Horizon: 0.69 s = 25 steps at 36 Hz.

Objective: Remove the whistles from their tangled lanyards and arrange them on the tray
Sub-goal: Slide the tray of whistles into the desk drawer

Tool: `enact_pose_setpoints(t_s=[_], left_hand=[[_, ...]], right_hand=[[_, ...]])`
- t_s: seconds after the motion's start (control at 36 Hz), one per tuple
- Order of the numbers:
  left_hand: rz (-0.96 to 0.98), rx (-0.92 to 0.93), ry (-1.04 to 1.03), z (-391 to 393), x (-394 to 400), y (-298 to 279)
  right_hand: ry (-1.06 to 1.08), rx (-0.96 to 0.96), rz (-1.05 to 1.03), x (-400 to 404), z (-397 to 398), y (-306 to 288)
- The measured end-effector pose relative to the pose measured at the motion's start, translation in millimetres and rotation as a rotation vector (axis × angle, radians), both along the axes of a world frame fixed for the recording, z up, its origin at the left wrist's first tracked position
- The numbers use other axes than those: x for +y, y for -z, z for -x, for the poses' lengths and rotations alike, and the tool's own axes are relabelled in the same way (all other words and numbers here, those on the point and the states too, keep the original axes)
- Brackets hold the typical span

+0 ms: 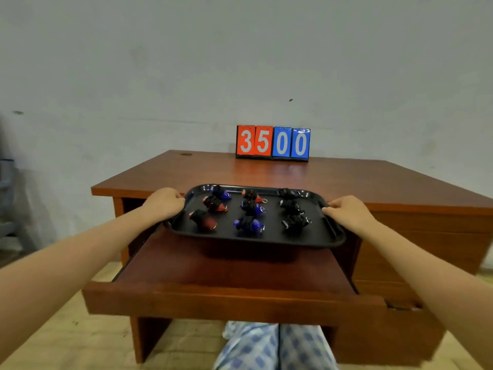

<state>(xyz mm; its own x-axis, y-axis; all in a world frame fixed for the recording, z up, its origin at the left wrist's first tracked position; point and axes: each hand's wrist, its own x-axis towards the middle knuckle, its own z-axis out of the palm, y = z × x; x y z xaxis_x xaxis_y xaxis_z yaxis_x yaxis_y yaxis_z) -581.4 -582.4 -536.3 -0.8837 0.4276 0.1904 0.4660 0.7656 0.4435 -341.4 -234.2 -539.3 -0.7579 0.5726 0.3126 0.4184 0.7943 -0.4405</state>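
A black tray (256,237) is held in the air above the open drawer, at about desk-top height. My left hand (164,202) grips its left rim and my right hand (346,210) grips its right rim. On the tray lie several whistles, each wrapped in a black lanyard: red ones (205,220) at the left, blue ones (249,224) in the middle, black ones (294,221) at the right. They sit in three rough columns.
A brown wooden desk (373,182) stands ahead with its wide drawer (226,297) pulled out toward me. A red and blue scoreboard (273,142) showing 35 00 stands at the desk's back edge. My legs in checked trousers (274,348) are below the drawer.
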Motion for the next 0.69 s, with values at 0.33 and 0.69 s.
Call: enact_pose_setpoints(t_s=[0.33, 0.69], left_hand=[[-0.048, -0.057, 0.006, -37, -30, 15], [-0.072, -0.105, -0.012, -51, -33, 62]], right_hand=[[-0.009, 0.004, 0.034, -26, -38, 14], [0.006, -0.061, 0.142, -34, -38, 59]])
